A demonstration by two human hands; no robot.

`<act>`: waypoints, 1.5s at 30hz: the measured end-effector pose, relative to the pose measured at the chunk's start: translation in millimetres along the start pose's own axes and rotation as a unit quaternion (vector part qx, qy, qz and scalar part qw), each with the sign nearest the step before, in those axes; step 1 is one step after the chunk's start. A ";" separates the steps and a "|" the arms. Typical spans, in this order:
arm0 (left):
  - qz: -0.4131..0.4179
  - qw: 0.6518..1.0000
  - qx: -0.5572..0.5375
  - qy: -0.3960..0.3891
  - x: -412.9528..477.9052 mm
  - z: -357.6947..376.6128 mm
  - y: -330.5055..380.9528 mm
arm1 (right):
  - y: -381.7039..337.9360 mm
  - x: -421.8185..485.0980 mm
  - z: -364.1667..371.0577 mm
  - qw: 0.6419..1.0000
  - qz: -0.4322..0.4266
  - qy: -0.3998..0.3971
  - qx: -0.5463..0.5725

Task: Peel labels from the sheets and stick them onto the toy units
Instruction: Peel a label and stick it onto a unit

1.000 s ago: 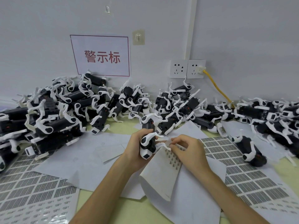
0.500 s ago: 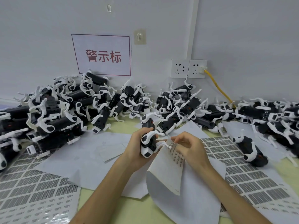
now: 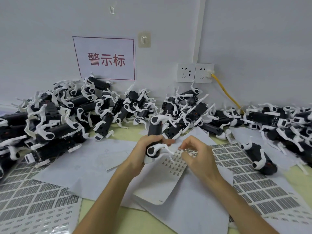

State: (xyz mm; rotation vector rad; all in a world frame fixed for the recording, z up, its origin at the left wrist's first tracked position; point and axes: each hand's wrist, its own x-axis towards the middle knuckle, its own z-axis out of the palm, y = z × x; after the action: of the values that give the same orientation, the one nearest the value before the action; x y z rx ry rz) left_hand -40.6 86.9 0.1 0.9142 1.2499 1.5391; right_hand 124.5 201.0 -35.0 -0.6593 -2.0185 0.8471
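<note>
1. ok, left hand (image 3: pixel 143 149) is clamped round a toy unit (image 3: pixel 155 130): black body, white legs, held roughly upright above the paper, with the fingers wrapped round its middle.
2. right hand (image 3: pixel 200 159) is just beside it and clear of the toy's body. the fingers are curled, with thumb and index tips pressed together at the top. too small to tell whether a label sits between them.
3. label sheet (image 3: pixel 168 178) is directly under both hands, curled, with rows of small labels facing up. its top edge runs up between the toy's lower leg and the right fingers. cannot tell which hand carries it.
4. blank backing paper (image 3: pixel 84 162) is spread flat beneath that, on the yellow-green table (image 3: pixel 87 217).
5. grid-printed sheets lie flat on the near left (image 3: pixel 33 200) and on the right (image 3: pixel 244 176).
6. a single toy (image 3: pixel 258 157) lies on its side to the right of the hands, well apart from them.
7. toy piles run along the wall: a left heap (image 3: pixel 59 119), a centre heap (image 3: pixel 185 110) and a right heap (image 3: pixel 278 119).
8. on the wall are a sign (image 3: pixel 105 59) with red characters, a hook (image 3: pixel 144 39) and twin sockets (image 3: pixel 195 72). a yellow cable (image 3: pixel 226 92) is plugged into the right one.
</note>
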 end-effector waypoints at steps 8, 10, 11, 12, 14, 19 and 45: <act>0.021 0.998 0.051 -0.006 3.3 6.2 -8.8 | 1.9 -1.1 -1.3 0.997 -0.032 -0.004 -0.067; 0.013 0.999 0.042 0.005 4.4 6.2 -8.6 | 1.0 -1.5 -1.6 0.997 -0.036 -0.002 -0.067; 0.015 0.999 0.041 0.010 3.5 7.0 -8.0 | 0.1 -1.8 -1.7 0.997 -0.038 -0.001 -0.065; 0.015 0.999 0.039 0.012 3.1 7.3 -7.8 | -1.0 -1.9 -1.7 0.997 -0.038 0.000 -0.063; 0.011 0.999 0.035 0.014 2.6 8.2 -6.9 | -2.3 -1.9 -1.6 0.997 -0.038 0.002 -0.062; 0.011 0.999 0.029 0.006 4.0 5.8 -8.1 | -4.1 -2.8 -0.3 0.997 -0.040 0.005 -0.069; -0.013 0.995 -0.078 -0.057 6.6 1.0 -9.8 | -5.8 6.4 -3.6 0.979 0.095 0.038 0.173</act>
State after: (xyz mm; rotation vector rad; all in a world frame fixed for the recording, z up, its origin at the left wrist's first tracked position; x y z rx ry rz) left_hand -39.6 94.0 -9.3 0.8694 1.0414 1.5185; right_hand 123.4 203.0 -26.0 -0.6790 -1.6994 1.2340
